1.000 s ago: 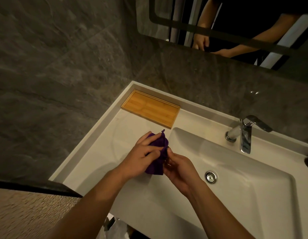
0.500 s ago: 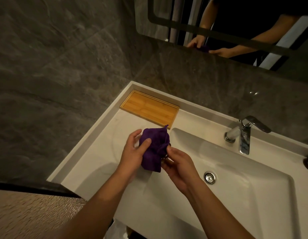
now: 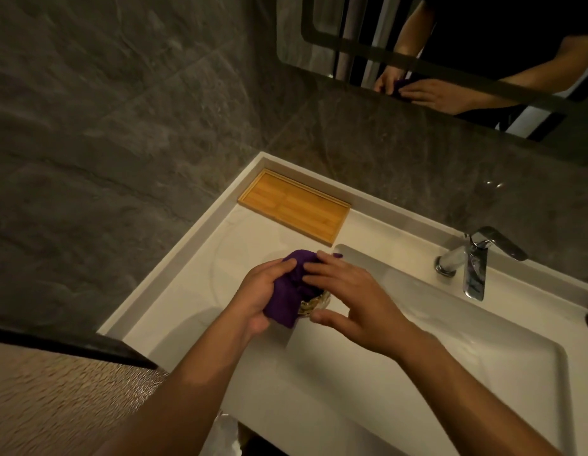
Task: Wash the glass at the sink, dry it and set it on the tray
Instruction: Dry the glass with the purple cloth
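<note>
My right hand (image 3: 348,297) is now reaching over the purple cloth (image 3: 286,291), fingers spread, while my left hand (image 3: 263,294) is gripping the cloth-wrapped glass (image 3: 314,304) near the tray (image 3: 294,205), drying it.

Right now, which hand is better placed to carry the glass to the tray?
Left, probably. The left hand grips the purple cloth wrapped around the glass on the side facing the wooden tray. The right hand is spread loosely over it.

Both hands (image 3: 263,294) press purple cloth (image 3: 291,284) around glass (image 3: 314,302).
</note>
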Motion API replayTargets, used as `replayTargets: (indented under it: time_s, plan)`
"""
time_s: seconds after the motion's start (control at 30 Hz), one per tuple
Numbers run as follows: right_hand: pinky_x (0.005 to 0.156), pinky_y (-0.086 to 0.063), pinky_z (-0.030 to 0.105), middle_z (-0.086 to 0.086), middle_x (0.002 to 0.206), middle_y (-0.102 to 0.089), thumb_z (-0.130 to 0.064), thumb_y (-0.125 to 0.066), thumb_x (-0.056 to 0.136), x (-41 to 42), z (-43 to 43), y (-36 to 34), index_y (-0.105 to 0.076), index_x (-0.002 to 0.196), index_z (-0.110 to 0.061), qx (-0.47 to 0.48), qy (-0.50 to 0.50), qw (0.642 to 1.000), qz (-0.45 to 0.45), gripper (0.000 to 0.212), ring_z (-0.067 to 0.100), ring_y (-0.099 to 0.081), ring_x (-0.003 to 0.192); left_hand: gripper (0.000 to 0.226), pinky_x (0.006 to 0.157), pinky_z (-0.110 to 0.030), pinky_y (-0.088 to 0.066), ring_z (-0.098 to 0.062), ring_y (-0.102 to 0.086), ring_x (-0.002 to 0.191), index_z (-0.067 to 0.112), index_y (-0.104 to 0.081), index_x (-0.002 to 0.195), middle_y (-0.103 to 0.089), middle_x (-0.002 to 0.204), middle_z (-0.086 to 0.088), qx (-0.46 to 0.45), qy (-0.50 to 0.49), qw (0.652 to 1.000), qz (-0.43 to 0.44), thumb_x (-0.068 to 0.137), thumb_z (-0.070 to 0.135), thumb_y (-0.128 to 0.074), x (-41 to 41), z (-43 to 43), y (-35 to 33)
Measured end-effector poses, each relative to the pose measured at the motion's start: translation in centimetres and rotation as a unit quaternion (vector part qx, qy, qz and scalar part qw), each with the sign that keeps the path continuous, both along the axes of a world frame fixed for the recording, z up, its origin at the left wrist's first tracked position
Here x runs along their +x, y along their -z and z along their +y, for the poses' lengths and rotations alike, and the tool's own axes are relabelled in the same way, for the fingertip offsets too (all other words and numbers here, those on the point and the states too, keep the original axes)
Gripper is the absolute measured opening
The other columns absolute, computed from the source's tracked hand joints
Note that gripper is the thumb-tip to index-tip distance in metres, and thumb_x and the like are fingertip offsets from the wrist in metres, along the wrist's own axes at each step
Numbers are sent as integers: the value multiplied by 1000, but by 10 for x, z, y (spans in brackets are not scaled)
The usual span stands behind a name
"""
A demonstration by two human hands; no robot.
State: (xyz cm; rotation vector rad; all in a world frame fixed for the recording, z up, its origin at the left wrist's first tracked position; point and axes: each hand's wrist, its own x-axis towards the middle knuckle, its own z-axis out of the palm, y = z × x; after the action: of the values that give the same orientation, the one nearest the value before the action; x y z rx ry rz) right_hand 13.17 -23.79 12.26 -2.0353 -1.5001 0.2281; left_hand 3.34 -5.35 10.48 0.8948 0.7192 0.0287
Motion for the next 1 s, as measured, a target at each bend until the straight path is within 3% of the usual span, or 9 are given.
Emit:
replayTargets:
  time_s: [0.2,0.3,0.37,0.5,0.57,0.67,0.77,0.83,1.0]
  plan:
    - [112,-36,30,-2,138,-67,-50,-61,94,3,0,-13,-63,135,-24,-62,-58,991,-100,48,17,-55,135,51,103,-54,-47,-37,-67,102,2,-73,120,-72,113,-23,-23,109,994,15,80,34,-79,-1,11,-15]
    - [106,-38,28,-1,129,-72,-52,-56,93,-5,6,-11,-66,129,-23,-64,-41,990,-117,47,20,-63,124,34,79,-39,-51,-28,-68,75,5,-79,89,-73,84,-15,-76,79,994,26,86,37,-67,-2,14,-19]
    - [102,-43,30,0,124,-73,-54,-51,96,-9,8,-12,-66,126,-22,-38,-20,993,-112,46,20,-63,119,38,67,-34,-51,-26,-66,66,6,-74,78,-69,75,-13,-131,35,991,14,89,36,-55,-7,16,-17]
    - [95,-41,30,3,112,-75,-59,-41,100,-20,11,-10,-68,118,-17,40,55,991,-113,53,19,-63,107,41,84,-43,-55,-37,-66,102,2,-69,112,-67,115,-21,-218,-42,973,-61,90,29,-48,-17,8,-7]
    - [92,-40,30,3,106,-75,-59,-41,100,-28,15,-9,-70,114,-15,59,104,988,-99,54,20,-64,102,48,80,-42,-56,-38,-65,116,-1,-64,128,-64,134,-24,-238,-38,965,-106,96,28,-45,-17,-4,-11]
    - [89,-34,26,2,101,-75,-55,-49,97,-41,21,-8,-72,110,-16,60,166,981,-86,48,21,-66,96,51,63,-33,-59,-32,-75,97,-1,-72,117,-73,118,-23,-242,-49,961,-122,99,39,-47,-16,-27,-16]
    - [81,-32,27,-2,92,-72,-48,-57,92,-58,32,-11,-71,103,-20,36,221,971,-86,33,19,-63,87,60,90,-38,-57,-31,-72,111,5,-70,126,-72,122,-20,-204,-85,972,-75,99,52,-44,-13,-42,-8]
    - [79,-36,30,-3,93,-72,-45,-61,91,-64,35,-10,-71,104,-21,12,234,969,-78,29,19,-64,87,64,96,-42,-56,-33,-70,117,6,-68,129,-71,126,-21,-201,-92,975,-37,97,56,-46,-9,-46,-7]
    - [92,-46,37,2,112,-74,-36,-52,103,-41,10,-10,-72,116,-12,105,101,989,-30,35,20,-65,106,48,77,-38,-59,-26,-76,82,12,-82,93,-78,95,-12,-206,-34,977,-38,86,49,-53,-7,-31,-14]
